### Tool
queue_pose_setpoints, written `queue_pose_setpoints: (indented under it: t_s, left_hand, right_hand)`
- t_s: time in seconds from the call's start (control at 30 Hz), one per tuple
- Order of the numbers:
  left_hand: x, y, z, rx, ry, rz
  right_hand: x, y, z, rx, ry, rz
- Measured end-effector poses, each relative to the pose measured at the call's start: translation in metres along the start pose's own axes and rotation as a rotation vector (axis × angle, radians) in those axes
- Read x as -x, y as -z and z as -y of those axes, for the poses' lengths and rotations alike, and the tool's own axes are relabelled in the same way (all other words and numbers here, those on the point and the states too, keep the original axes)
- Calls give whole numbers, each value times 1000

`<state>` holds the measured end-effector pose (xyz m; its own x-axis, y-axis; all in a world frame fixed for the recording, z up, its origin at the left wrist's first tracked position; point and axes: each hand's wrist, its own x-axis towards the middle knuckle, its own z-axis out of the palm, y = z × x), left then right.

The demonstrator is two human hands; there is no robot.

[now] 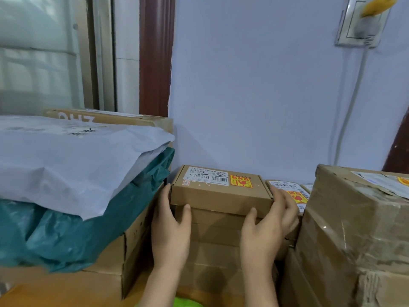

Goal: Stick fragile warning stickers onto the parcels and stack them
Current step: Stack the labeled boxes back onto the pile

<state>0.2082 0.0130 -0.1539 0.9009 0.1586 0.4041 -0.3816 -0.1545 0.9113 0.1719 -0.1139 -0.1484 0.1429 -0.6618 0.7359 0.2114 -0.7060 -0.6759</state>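
Sat atop a stack of flat cardboard boxes, against the pale wall: the top parcel (221, 191), held between both hands. Left hand (170, 227) pressed along the parcel's left end, fingers (164, 196) straight and reaching up the side, thumb (186, 212) laid on the front face near the lower edge. Right hand (265, 231) cupped round the right front corner, fingers (280, 201) bent over the right end, thumb (251, 216) against the front face. Spread as wide as the parcel's length, then, with the parcel filling the gap between them.

Carried on the parcel's lid: one white shipping label (208, 176) with a barcode and scrawled handwriting, and just right of it one orange fragile sticker (241, 181) with red marks.

Counted in the stack under the hands: at least three more boxes below the top one, edges blurred, exact number hard to tell.

Just right of the top parcel, lower and behind the right fingers: a second small parcel (287, 191), with its own white label and one orange sticker (297, 197). Farther right, a large taped box (354, 218), bearing a label and a partly cut-off orange sticker (403, 180) at the frame edge. Three orange stickers visible in all.

To the left, well apart from the hands: a grey mailing bag (66, 162) lying over a green bag (77, 229), both on a pile of bigger cartons (110, 262). On the wall, upper right, a socket (363, 23) with a white cable hanging down.
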Motion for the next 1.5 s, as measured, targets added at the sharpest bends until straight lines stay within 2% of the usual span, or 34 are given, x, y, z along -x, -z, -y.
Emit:
queue_pose_setpoints:
  t_s: [0.07,0.27,0.67,1.07,1.27,1.5]
  left_hand:
    - [1,-1,2,-17,-10,-1]
    - [4,-3,4,-4,-8,-1]
    - [4,-2,6,50,16,59]
    - [7,-3,3,62,-41,63]
    - [4,-6,7,70,-34,56]
    - [2,-7,11,84,-63,66]
  right_hand:
    - [4,-2,2,51,35,-49]
    - [9,-7,2,41,-15,-46]
    - [19,-16,-10,-11,-181,58]
    - [19,-13,-10,-110,-225,89]
    - [20,-14,-11,-90,-262,123]
    - [22,-16,-13,-46,-216,135]
